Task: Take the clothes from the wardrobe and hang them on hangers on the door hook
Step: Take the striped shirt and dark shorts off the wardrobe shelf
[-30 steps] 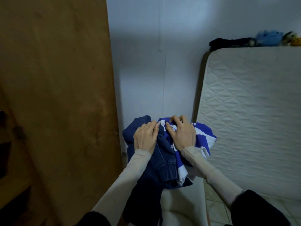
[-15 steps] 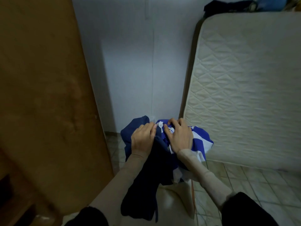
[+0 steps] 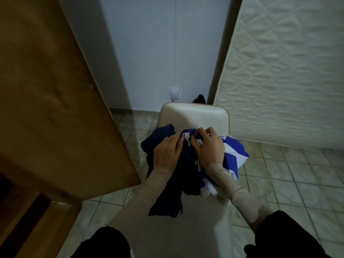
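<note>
No container in view. Bundle of clothes held above a cream chair [image 3: 193, 116]: a dark navy garment [image 3: 167, 187] on the left, hanging down, and a blue-and-white striped garment [image 3: 232, 153] bunched on the right. My left hand [image 3: 166, 153] is closed on the navy cloth; my right hand [image 3: 208, 148] pinches the striped cloth's white edge. Both hands are on top of the bundle. Brown wooden door [image 3: 52, 94] at left, quilted mattress [image 3: 283, 71] at right.

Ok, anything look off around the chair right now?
Only the mattress, propped upright against the wall beside the chair. Both hands, left and right, grip a bunched clothes pile; no hanger is in view.
</note>
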`<move>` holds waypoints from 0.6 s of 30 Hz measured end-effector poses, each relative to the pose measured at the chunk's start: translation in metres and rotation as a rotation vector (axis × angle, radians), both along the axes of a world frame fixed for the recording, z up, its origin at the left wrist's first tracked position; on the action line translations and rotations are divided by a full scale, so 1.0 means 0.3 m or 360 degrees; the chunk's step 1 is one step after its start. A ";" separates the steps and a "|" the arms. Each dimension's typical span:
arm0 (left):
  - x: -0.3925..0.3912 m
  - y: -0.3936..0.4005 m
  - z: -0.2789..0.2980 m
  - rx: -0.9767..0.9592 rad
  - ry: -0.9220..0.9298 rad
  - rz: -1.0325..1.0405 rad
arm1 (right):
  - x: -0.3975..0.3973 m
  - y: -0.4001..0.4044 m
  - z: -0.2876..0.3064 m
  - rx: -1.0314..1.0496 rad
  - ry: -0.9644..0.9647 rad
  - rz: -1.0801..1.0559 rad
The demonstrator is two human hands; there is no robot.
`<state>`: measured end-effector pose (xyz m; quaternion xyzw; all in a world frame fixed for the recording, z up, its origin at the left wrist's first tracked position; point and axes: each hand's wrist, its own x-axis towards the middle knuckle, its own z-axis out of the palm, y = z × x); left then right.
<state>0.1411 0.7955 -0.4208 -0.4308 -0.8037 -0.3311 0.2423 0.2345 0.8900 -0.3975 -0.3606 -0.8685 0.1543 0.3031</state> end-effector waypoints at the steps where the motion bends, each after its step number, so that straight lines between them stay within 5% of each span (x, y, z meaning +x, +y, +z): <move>1: -0.007 0.002 -0.035 -0.0001 -0.0003 0.0011 | -0.010 0.002 -0.036 -0.0011 -0.0022 0.0009; 18: -0.102 0.083 -0.740 -0.0247 -0.0104 -0.0096 | -0.084 0.069 -0.773 0.0063 -0.0137 -0.0131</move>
